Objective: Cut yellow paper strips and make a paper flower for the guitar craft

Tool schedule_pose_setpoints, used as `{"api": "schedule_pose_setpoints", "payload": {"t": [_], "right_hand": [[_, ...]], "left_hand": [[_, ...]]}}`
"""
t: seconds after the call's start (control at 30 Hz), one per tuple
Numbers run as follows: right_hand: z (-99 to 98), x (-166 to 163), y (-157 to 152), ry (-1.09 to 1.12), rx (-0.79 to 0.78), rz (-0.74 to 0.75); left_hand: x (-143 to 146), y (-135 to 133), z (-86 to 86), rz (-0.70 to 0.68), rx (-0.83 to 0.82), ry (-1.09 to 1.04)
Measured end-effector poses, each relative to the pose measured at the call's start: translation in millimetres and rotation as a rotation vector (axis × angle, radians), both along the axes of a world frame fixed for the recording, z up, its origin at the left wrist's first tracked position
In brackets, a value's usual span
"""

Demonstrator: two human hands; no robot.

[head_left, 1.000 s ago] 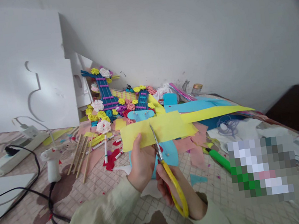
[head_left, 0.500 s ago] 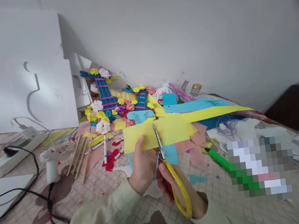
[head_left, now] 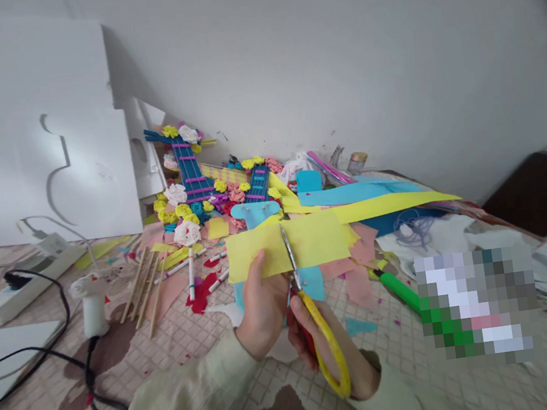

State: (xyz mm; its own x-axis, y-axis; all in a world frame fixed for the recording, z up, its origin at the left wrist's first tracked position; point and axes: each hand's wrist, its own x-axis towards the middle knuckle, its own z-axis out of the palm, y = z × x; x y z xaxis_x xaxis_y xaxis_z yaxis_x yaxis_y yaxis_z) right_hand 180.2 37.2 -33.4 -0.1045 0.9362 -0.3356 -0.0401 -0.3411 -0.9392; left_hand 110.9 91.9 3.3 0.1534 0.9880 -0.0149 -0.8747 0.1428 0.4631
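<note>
On the near side of the yellow paper (head_left: 318, 239), the handles of a pair of scissors (head_left: 291, 256) are gripped by the right hand (head_left: 320, 333), whose thumb and fingers are wrapped about the loops. At the paper's near edge, the left hand (head_left: 262, 311) is seen with its grip pinching the sheet, thumb laid on top and fingers mostly hidden beneath. The paper is held up above the counter (head_left: 189, 371), and its width is crossed by the blades, whose tips are brought to about the far edge; how far they are parted cannot be told. The step in hand is judged to be a cut straight across the sheet. For the next move, the handles would need to be squeezed together, with the sheet kept flat and the left fingers kept clear of the blades.

Left of the paper, a white marker (head_left: 191, 276) and thin wooden sticks (head_left: 138, 293) are laid out. To its right, a crumpled white plastic bag (head_left: 498, 229) is spread, its contents not made out. Beyond the paper, toward the right, a lidded jar (head_left: 357, 163) is set near the wall; what is held in it cannot be told.
</note>
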Motion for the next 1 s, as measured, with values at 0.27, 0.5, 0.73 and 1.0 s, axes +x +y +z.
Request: {"api": "schedule_pose_setpoints", "payload": {"t": [0.27,0.5,0.73,1.0], "right_hand": [[-22.0,0,2,0.049,0.078,-0.025],[-9.6,0,2,0.009,0.008,-0.023],[-0.3,1,2,-0.008,0.008,-0.02],[0.8,2,2,-0.017,0.03,-0.019]], "left_hand": [[0,3,-2.3,-0.001,-0.003,-0.045],[-1,4,-3.4,-0.008,-0.003,-0.023],[0,4,-4.8,-0.006,-0.006,0.008],[0,-5,-0.4,-0.025,-0.053,0.038]]}}
